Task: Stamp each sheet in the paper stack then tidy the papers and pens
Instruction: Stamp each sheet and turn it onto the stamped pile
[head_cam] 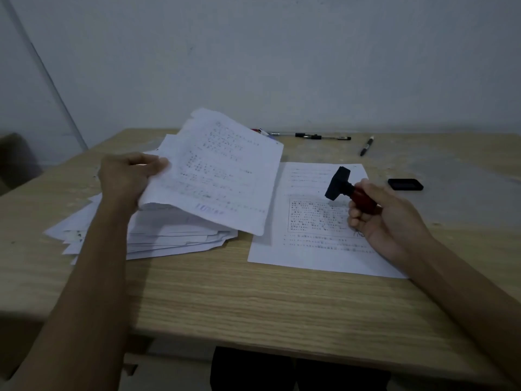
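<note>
**Sheet lifted off stack, stamp held above single page**

Stamp [342, 185]: black base, red handle, tilted, base facing left, off the paper. Right hand [386, 218] grip clamped round the red handle, heel of hand resting on the single sheet [315, 249] lying flat on the counter [253, 300]. Left hand [127, 176] grip pinches the left edge of a printed sheet [222, 176], raised and angled over the loose paper stack [174, 235]; blue stamp mark near its lower edge. Ink pad [405, 184] right of the single sheet, apart from it. Pens [322, 136] along the far edge; one marker [367, 146] lies separately, angled.
</note>
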